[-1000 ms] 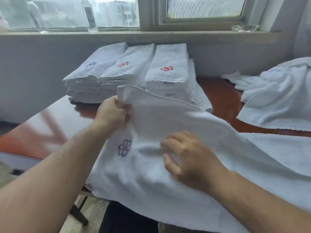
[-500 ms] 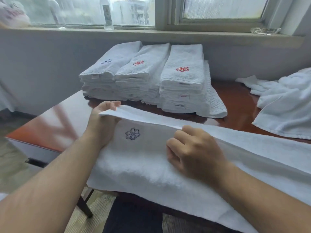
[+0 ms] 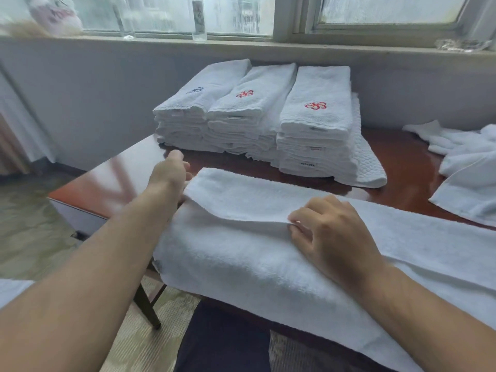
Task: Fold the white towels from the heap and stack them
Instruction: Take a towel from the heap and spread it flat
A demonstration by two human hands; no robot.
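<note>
Both hands were closed on one long white towel (image 3: 241, 253), which lay across the near edge of the desk (image 3: 402, 162) at 6 o'clock, its upper layer folded over toward the person. At the towel's 9 o'clock end, the left hand (image 3: 169, 175) gripped the short edge of the folded layer, thumb raised, fingertips hidden behind the cloth. Well apart from it, toward 4 o'clock, the right hand (image 3: 332, 234) had its fingers (image 3: 298, 226) curled, pinching the free edge of the fold, knuckles up. Three stacks of folded towels (image 3: 268, 124) stood side by side at 12 o'clock under the window sill (image 3: 349, 51), two topped with red embroidered flowers and the leftmost with a blue mark. The unfolded heap (image 3: 467, 162) sprawled at 2 o'clock, apart from the stacks. A clear bottle (image 3: 199, 20) stood on the sill at 11 o'clock.
</note>
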